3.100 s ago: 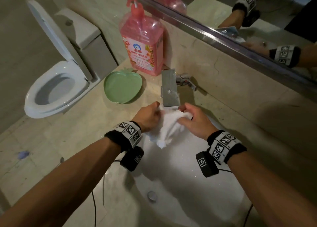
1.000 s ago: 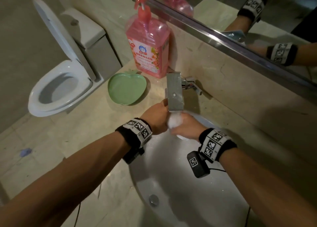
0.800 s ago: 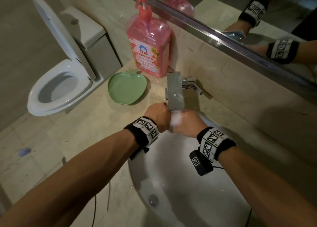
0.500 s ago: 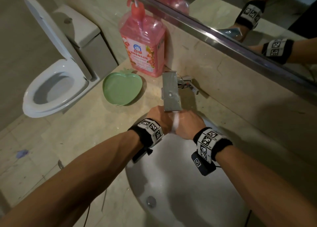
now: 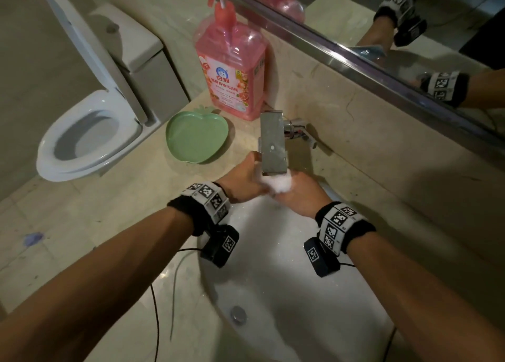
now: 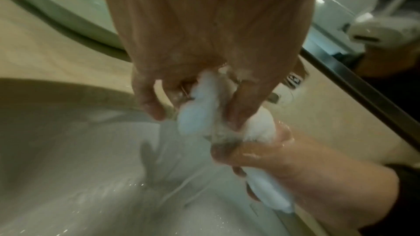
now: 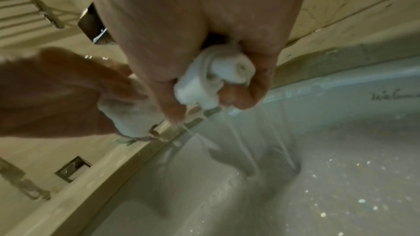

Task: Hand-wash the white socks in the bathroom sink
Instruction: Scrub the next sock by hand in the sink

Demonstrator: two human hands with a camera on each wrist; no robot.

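Note:
A wet white sock (image 5: 279, 184) is bunched between both hands just under the chrome faucet spout (image 5: 273, 145), over the back of the white sink (image 5: 273, 266). My left hand (image 5: 247, 182) grips one end of the sock (image 6: 197, 103), fingers curled round it. My right hand (image 5: 299, 194) squeezes the other end, and the twisted sock (image 7: 213, 82) bulges out of its fist. Water streams (image 7: 256, 143) from the sock down into the basin. Most of the sock is hidden by the hands in the head view.
A pink pump bottle of detergent (image 5: 232, 69) stands behind a green apple-shaped dish (image 5: 196, 136) on the beige counter, left of the faucet. The drain plug (image 5: 238, 313) sits at the basin's near side. A toilet (image 5: 87, 132) with raised lid is far left; a mirror (image 5: 410, 19) runs along the wall.
Three seconds ago the sock hung spread between my hands; since then both hands have closed together, bunching it into a tight wad under the spout. Water runs out of it now.

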